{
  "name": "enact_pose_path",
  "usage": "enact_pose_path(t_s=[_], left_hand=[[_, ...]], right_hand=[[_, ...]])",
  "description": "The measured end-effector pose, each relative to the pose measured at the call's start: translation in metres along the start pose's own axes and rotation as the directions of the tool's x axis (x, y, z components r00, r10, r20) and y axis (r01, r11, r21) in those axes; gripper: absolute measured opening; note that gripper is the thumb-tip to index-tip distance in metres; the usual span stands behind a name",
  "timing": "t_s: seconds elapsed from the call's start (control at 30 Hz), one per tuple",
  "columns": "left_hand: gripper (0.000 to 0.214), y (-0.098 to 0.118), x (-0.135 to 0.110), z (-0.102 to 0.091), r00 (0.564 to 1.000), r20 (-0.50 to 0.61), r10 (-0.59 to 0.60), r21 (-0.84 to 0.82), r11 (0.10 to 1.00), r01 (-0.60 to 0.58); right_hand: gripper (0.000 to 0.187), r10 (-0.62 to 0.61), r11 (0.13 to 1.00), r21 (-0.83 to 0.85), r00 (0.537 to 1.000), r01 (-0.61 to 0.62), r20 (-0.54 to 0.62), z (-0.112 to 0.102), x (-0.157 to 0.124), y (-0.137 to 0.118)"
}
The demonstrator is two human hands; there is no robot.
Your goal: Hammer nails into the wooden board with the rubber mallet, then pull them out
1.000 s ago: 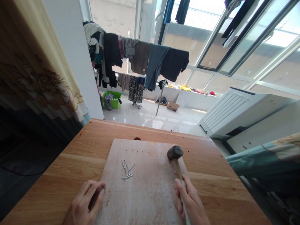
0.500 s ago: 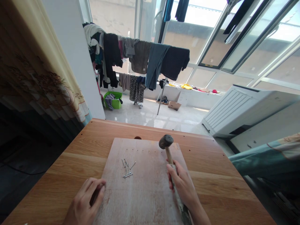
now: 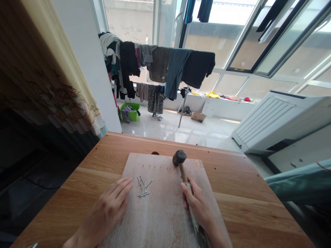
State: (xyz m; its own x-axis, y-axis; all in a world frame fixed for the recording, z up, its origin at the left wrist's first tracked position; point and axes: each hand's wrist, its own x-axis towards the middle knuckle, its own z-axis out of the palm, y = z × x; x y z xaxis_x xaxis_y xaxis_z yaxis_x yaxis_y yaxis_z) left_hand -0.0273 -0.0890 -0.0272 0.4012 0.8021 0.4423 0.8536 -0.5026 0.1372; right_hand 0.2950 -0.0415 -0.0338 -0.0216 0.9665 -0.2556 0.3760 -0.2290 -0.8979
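A mallet (image 3: 183, 172) with a dark head is gripped by its handle in my right hand (image 3: 198, 199), its head over the far right part of a worn wooden board (image 3: 155, 220). Several silver nails (image 3: 143, 187) lie in a loose pile on the board's left half. Just left of that pile, my left hand (image 3: 113, 199) reaches over the board's left edge, fingers stretched out and holding nothing. Whether its fingertips touch the board I cannot tell. A row of small holes runs along the board's far end, partly hidden behind the mallet head.
The board lies on a wooden table (image 3: 245, 210) with a round hole (image 3: 155, 153) near its far edge. Beyond stand a clothes rack hung with laundry (image 3: 178, 72), a green basin (image 3: 133, 115) and a white panelled unit (image 3: 269, 120). A curtain (image 3: 64, 79) hangs at left.
My left hand has moved forward and right, from the board's edge toward the nails, and its fingers have straightened. The mallet in my right hand has shifted slightly left. The view has turned a little.
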Motion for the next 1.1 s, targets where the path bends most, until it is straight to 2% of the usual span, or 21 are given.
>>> enact_pose_path(t_s=[0.1, 0.17, 0.4, 0.5, 0.83, 0.97, 1.03, 1.1], left_hand=[[0.046, 0.001, 0.021, 0.002, 0.984, 0.130, 0.122, -0.007, 0.992, -0.122], [0.047, 0.003, 0.031, 0.004, 0.970, 0.188, 0.156, -0.022, 0.988, -0.154], [0.021, 0.009, 0.058, 0.000, 0.933, 0.339, 0.122, -0.004, 0.992, -0.128], [0.019, 0.007, 0.065, 0.001, 0.910, 0.389, 0.146, 0.059, 0.981, -0.182], [0.021, 0.001, 0.078, 0.004, 0.900, 0.321, 0.296, 0.070, 0.940, -0.335], [0.024, 0.001, 0.081, 0.004, 0.876, 0.360, 0.322, 0.118, 0.915, -0.385], [0.023, 0.000, 0.080, 0.004, 0.872, 0.373, 0.317, 0.126, 0.914, -0.387], [0.020, -0.001, 0.079, 0.004, 0.889, 0.355, 0.289, 0.095, 0.935, -0.342]], right_hand=[[0.062, -0.013, 1.000, -0.011, 1.000, 0.013, -0.001, 0.000, 0.000, 0.001], [0.060, -0.022, 1.000, -0.007, 1.000, 0.022, -0.002, 0.000, 0.001, 0.001], [0.061, -0.007, 1.000, 0.008, 1.000, 0.007, -0.010, 0.001, 0.000, -0.004], [0.059, -0.020, 1.000, -0.005, 1.000, 0.020, -0.012, 0.000, -0.001, -0.004], [0.066, -0.011, 1.000, 0.002, 1.000, 0.011, -0.006, 0.001, 0.000, -0.003], [0.064, -0.021, 1.000, 0.010, 1.000, 0.021, -0.010, 0.002, 0.000, -0.003], [0.063, -0.028, 0.999, 0.016, 0.999, 0.029, -0.026, 0.003, 0.001, -0.002], [0.062, -0.037, 0.999, 0.022, 0.999, 0.038, -0.040, 0.003, 0.001, -0.002]])
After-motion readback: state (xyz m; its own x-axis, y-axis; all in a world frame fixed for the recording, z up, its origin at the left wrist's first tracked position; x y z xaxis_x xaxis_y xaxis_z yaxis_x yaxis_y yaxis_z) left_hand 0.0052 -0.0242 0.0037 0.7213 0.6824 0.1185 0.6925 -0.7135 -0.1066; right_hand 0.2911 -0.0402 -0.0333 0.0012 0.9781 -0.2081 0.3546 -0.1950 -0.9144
